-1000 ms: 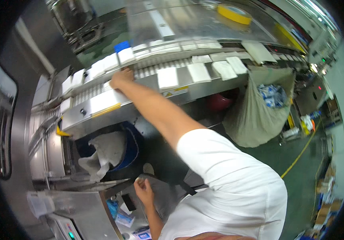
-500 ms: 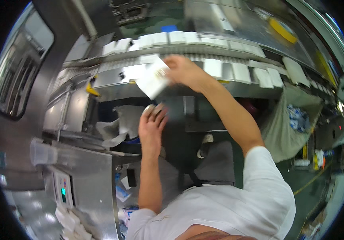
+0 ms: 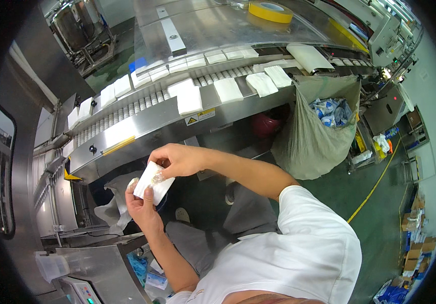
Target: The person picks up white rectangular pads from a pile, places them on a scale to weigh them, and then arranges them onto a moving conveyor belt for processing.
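At the far left is a shiny metal machine [image 3: 50, 172] with a dark window. In front of it, low down, is a metal stand [image 3: 96, 263] with a small screen.

Next comes the left hand [image 3: 142, 205]. Its fingers are curled around the bottom of a small white packet [image 3: 153, 182]. The thumb lies on the front of the packet. The packet is tilted and sits in front of the person, below the edge of the belt.

The right hand [image 3: 180, 159] is just beside it. It pinches the top of the same packet with the fingertips. So both hands hold the one packet, and the hands are almost touching.

Behind the hands hangs a white plastic bag [image 3: 114, 207].

Above the hands runs a long roller belt [image 3: 167, 109]. Many white packets [image 3: 189, 99] lie on it in rows, well apart from the hands.

To the right of the belt hangs a big grey sack [image 3: 311, 142]. It is open at the top, with blue and white wrappers [image 3: 332, 111] inside.

On top of the clear cover sits a roll of yellow tape [image 3: 274, 11].

At the far right is a green floor [image 3: 380, 223] with a yellow line [image 3: 375, 185], and cardboard boxes [image 3: 414, 248] at the edge.
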The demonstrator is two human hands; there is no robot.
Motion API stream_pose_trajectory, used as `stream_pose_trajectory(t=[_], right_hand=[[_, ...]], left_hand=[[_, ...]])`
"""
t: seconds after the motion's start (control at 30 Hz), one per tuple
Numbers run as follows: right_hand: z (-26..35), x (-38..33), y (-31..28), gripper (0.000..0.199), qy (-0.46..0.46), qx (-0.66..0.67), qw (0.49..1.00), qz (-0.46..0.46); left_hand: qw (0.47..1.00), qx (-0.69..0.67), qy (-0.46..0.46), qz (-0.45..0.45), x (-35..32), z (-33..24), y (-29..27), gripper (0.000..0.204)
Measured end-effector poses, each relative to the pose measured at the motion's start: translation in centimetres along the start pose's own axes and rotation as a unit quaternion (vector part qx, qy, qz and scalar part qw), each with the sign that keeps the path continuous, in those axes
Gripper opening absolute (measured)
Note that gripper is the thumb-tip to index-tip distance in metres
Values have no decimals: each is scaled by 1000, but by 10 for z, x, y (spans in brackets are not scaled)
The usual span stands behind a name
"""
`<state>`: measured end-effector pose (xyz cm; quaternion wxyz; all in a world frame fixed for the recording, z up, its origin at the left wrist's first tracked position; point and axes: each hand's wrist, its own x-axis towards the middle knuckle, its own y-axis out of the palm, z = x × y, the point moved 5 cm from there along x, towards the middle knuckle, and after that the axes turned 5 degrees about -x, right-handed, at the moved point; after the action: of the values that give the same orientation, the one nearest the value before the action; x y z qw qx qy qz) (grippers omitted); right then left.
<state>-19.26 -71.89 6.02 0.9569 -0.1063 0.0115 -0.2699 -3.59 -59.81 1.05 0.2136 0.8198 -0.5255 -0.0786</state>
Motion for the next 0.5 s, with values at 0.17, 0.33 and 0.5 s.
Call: stream_pose_trajectory(t=[0.17, 0.33, 0.5], right_hand=[[1, 10, 16, 32, -25, -79, 997, -8], [-2, 5, 2, 32, 48, 38, 997, -50], [5, 50, -5, 25, 46, 28, 998, -21]], left_hand=[[997, 77, 12, -17, -3, -13, -23, 43], [999, 43, -6, -3, 16, -16, -3, 47], [998, -17, -2, -53, 38, -31, -14, 55]])
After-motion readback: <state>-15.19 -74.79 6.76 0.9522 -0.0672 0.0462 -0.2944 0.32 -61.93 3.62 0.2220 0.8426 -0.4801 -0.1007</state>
